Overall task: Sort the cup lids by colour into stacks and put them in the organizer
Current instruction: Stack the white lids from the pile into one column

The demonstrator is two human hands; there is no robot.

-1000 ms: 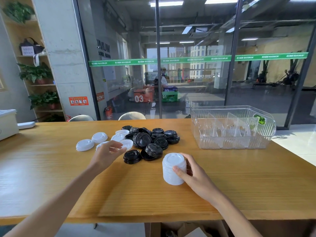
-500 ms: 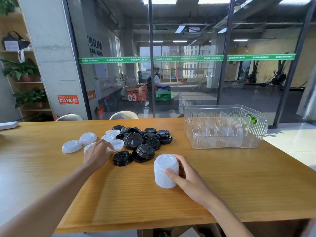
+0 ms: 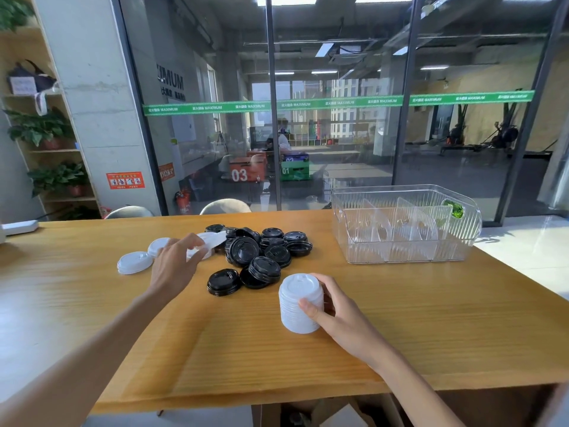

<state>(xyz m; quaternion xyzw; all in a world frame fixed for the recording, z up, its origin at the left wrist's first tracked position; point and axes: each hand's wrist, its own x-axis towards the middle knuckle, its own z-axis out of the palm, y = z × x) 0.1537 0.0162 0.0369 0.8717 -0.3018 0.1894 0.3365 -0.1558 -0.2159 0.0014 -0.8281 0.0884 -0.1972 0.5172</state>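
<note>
1. Right hand (image 3: 335, 312) is gripping the white stack (image 3: 301, 303), thumb on the near side, fingers curled round the far side. The stack is standing upright on the table (image 3: 431, 318), near the front edge.
2. Left hand (image 3: 175, 266) is reaching over the loose white lids; fingers are curling onto a white lid (image 3: 212, 238) that is tilting up at the left edge of the black pile. Whether the lid is fully pinched, cannot tell.
3. Two more white lids are lying flat left of that hand: one (image 3: 135, 262) well clear, another (image 3: 157, 245) partly hidden behind the fingers.
4. Black lids (image 3: 261, 251) are sitting in a loose heap mid-table, several overlapping; one black lid (image 3: 223, 282) is lying apart at the near-left side of the heap.
5. Organizer (image 3: 406, 251), clear with upright dividers, is standing at the far right of the table, well apart from both hands; no lids showing in its compartments.
</note>
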